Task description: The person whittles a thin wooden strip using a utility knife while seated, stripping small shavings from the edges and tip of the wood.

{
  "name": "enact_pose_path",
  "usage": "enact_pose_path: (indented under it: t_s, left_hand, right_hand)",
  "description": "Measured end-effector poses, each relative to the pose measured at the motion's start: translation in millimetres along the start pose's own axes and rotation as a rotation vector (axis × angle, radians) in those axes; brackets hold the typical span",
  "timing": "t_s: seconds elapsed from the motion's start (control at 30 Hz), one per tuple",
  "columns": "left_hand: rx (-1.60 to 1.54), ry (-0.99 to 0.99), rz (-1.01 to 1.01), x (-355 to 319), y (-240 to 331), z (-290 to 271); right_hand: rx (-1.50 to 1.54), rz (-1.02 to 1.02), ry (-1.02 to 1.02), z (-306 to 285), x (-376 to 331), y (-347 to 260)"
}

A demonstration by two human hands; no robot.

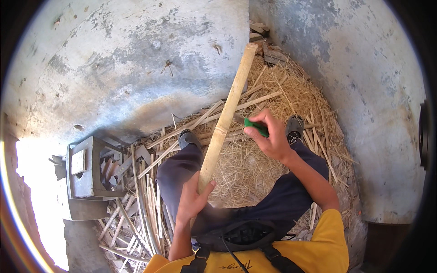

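Your left hand [193, 198] grips the bamboo pole's [226, 113] near end (it runs far-right); your right hand [268, 136], beside it, clutches a green-handled tool [256, 127].

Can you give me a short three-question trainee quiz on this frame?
1. True or false: the left hand grips the near end of the bamboo pole.
2. What does the right hand hold? A) a green-handled tool B) a red brush C) nothing
3. What covers the ground between the person's feet?

Key
1. True.
2. A; only the green handle shows, the working end is hidden behind the pole.
3. Straw-like shavings, with split bamboo strips piled to the person's left.
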State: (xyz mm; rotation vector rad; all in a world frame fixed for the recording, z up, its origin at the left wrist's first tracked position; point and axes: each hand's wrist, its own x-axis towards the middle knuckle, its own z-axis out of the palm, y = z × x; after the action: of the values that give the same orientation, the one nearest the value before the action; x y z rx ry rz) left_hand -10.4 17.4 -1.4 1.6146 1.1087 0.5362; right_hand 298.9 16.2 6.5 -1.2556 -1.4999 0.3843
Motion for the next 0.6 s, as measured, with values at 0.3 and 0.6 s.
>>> enact_pose_path:
  t_s: [0.3,0.6]
  left_hand:
    - [-0.057,-0.019,-0.069,11,16,4]
    - [0.075,-0.014,-0.005,13,20,8]
  right_hand:
    - [-0.106,-0.285,-0.135,23,-18,-11]
    - [-0.171,-0.263,-0.178,30,-24,-26]
